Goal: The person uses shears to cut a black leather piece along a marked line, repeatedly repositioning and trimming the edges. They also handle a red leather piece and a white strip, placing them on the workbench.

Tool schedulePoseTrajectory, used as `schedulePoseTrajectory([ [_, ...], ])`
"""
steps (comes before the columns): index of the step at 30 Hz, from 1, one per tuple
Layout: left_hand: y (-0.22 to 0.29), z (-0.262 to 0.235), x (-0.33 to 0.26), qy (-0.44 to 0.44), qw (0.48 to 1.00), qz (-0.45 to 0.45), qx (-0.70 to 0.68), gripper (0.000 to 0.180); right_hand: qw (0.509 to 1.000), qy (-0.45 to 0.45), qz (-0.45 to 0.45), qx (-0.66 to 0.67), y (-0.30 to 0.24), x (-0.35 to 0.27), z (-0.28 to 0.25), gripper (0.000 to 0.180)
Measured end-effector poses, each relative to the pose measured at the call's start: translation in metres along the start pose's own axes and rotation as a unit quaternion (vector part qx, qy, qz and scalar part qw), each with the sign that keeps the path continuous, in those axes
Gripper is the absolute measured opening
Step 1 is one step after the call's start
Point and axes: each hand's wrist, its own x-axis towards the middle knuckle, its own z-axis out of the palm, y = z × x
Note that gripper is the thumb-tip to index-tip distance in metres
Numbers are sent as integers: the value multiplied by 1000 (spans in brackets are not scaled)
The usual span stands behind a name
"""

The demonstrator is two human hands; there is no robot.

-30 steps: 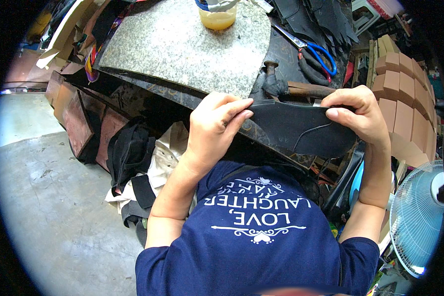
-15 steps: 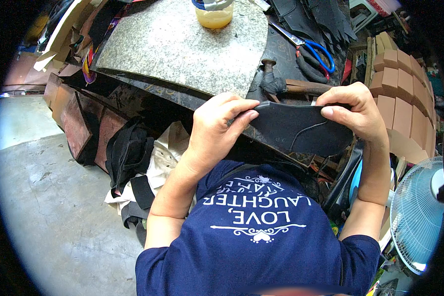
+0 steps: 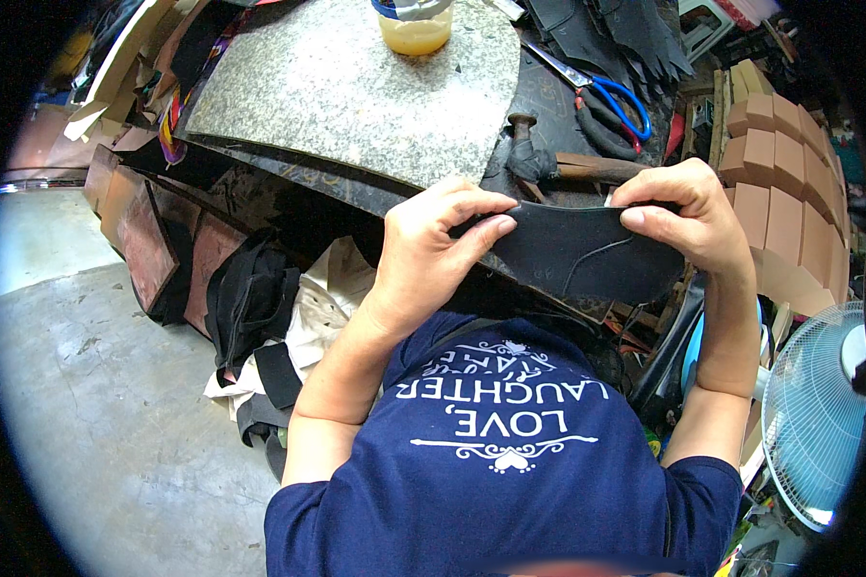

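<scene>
Black piece (image 3: 573,245): now pinched by left hand (image 3: 435,236) farther inward along upper rim than a second ago, leaving shorter stretch between both grips. Held up over near edge of bench (image 3: 548,101), hanging below the grips; pinched likewise on its right by right hand (image 3: 691,213), both closed on it.

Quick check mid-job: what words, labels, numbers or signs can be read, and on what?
Wording is not copied here; placement only.
Navy shirt: large white lettering, upside down in view, mostly legible; smaller script at its fold is unclear.
Black piece in the left hand and right hand: faint marks, too small to read.
Dark tabletop: faint marks, illegible.
</scene>
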Motion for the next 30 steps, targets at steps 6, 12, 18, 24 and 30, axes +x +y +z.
schedulePoseTrajectory([
  [6, -7, 0, 1, -33, 995, -48, -86, 9, 1000, -14, 1, -8, 0, 0, 3, 13],
  [12, -10, 3, 0, -29, 975, -113, -188, 9, 1000, -9, 3, 10, 8, 0, 4, 13],
  [18, -8, 4, -2, -34, 969, -135, -202, 12, 963, 1, -100, -250, -5, 6, 16, 19],
  [24, -8, 10, -3, -66, 953, -184, -231, 13, 933, -12, -90, -348, -13, 5, 52, 18],
  [30, -24, -2, -14, -6, 895, -238, -377, 13, 969, 2, -56, -242, -6, 4, 52, 20],
])
